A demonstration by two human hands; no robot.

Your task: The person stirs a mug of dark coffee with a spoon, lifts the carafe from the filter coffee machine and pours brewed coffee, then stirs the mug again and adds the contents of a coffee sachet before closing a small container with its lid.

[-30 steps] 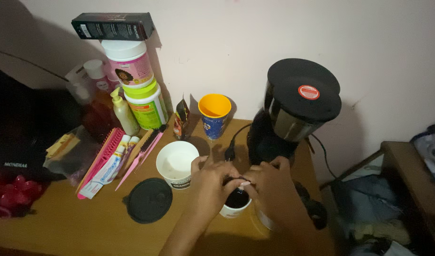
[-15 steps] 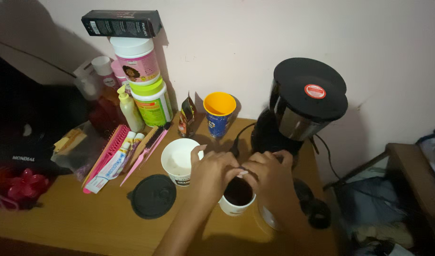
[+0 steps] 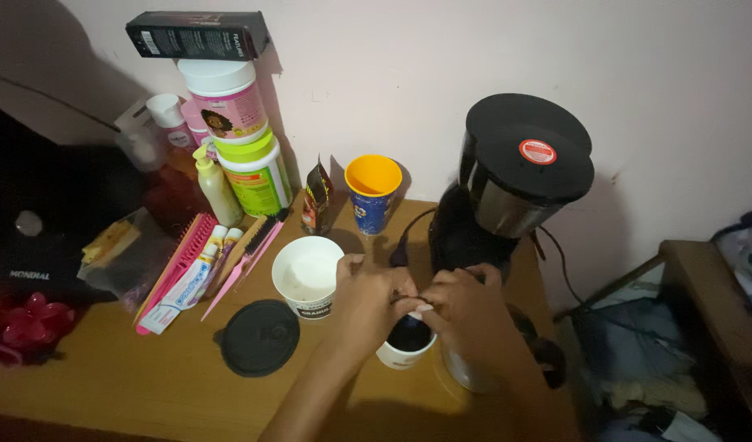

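A small white cup [image 3: 404, 342] stands upright on the wooden table [image 3: 106, 385], its mouth facing straight up and filled with a dark liquid. Both hands meet directly above it: the left hand [image 3: 368, 299] comes in from 7 o'clock and the right hand [image 3: 472, 315] from 4 o'clock, fingertips pinched together on something small and pale over the cup's rim; what that thing is cannot be told, nor which way it points.

At 10 o'clock from the cup, just beside the left hand, sits an open white tub [image 3: 307, 274] with a pale, whitish inside. Its likely lid, a black round disc [image 3: 260, 336], lies flat at 9 o'clock. At 12 o'clock an orange-lined blue cup [image 3: 372, 193] stands upright near the wall; what it holds is not visible. A black coffee maker [image 3: 507, 192] rises at 1 o'clock, close behind the right hand.

Further off toward 10 o'clock, stacked jars [image 3: 241, 147] with closed lids stand against the wall, a dark box [image 3: 197, 34] resting on top, with a pink comb [image 3: 175, 266] lying lengthwise nearby.
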